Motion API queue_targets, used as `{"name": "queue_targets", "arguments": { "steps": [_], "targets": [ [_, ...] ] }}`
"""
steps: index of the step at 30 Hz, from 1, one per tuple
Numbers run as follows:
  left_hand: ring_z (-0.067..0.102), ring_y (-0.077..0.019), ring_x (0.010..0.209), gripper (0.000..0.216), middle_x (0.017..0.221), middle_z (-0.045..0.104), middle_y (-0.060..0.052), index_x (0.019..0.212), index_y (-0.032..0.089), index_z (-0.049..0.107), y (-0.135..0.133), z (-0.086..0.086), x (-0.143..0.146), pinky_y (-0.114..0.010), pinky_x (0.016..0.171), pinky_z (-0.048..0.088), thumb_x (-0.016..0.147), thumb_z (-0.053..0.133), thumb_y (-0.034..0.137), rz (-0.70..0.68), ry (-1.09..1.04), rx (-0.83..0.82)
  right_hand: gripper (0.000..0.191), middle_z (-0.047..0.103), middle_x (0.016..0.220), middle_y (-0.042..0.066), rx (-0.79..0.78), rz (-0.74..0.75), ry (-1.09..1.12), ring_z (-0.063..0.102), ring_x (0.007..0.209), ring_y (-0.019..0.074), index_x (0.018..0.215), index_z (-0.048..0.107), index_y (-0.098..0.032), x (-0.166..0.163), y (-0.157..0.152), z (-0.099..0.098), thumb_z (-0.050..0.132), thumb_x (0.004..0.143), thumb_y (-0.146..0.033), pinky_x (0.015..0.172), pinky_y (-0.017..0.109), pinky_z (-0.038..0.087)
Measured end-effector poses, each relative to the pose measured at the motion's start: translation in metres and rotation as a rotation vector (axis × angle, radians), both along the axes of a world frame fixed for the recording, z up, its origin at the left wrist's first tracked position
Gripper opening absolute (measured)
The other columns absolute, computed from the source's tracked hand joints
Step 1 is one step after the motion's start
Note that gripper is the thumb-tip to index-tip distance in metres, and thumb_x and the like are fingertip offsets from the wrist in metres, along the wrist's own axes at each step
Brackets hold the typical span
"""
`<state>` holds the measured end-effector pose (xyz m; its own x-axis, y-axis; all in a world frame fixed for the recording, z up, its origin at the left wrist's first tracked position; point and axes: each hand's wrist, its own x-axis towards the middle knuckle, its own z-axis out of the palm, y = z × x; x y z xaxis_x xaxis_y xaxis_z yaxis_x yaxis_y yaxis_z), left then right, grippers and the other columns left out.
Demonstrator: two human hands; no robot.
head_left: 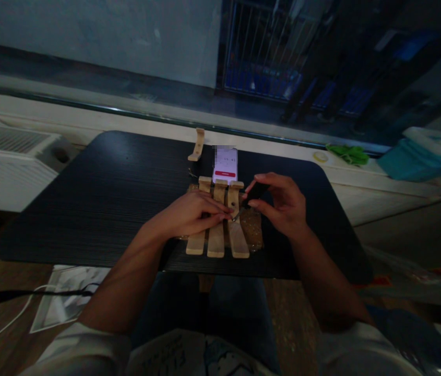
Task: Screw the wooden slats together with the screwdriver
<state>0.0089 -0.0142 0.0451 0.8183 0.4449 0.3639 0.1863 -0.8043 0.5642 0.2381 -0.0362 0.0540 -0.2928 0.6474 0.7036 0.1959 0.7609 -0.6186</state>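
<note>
Three curved pale wooden pieces (216,241) lie side by side near the table's front edge, on a brown, shiny, plastic-wrapped slab (252,230). My left hand (192,213) reaches across them from the left. Its thumb and forefinger come together on the rightmost piece (238,240), and whatever they pinch is too small to make out. In my right hand (283,203) is a screwdriver with a black handle (257,192), held at a slant. Its thin shaft points down-left to the left fingertips. A dark hole shows in the rightmost piece just above that spot.
Behind the wooden pieces lies a phone (225,166) with a lit screen. Another curved wooden piece (198,143) rests at the black table's (98,209) far edge. A radiator (12,162) stands left; a teal bin (412,156) and green cloth-like item (347,154) are right, below the window.
</note>
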Motion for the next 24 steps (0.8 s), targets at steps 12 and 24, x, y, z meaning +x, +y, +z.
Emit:
{"name": "queue_targets", "arguments": {
  "steps": [12,24],
  "targets": [
    [0.07,-0.0195,0.099,0.024,0.107,0.074,-0.006,0.103,0.02,0.073,0.0,0.002,-0.001,-0.033,0.086,0.053,0.094,0.05,0.022,-0.009,0.018,-0.018,0.047,0.069,0.109,0.001,0.051,-0.01,-0.023,0.066,0.088,0.0199,0.12,0.055,-0.036,-0.003,0.002,-0.005,0.071,0.077,-0.026,0.07,0.038,0.057],
    [0.068,-0.0209,0.1,0.036,0.108,0.074,-0.008,0.104,0.016,0.072,0.002,-0.002,-0.002,-0.035,0.089,0.051,0.098,0.038,0.026,-0.007,0.011,-0.028,0.037,0.071,0.113,0.002,-0.168,0.174,0.072,0.072,0.088,0.0177,0.124,0.054,-0.034,0.001,-0.006,0.005,0.059,0.088,-0.027,0.079,0.041,0.061]
  ]
}}
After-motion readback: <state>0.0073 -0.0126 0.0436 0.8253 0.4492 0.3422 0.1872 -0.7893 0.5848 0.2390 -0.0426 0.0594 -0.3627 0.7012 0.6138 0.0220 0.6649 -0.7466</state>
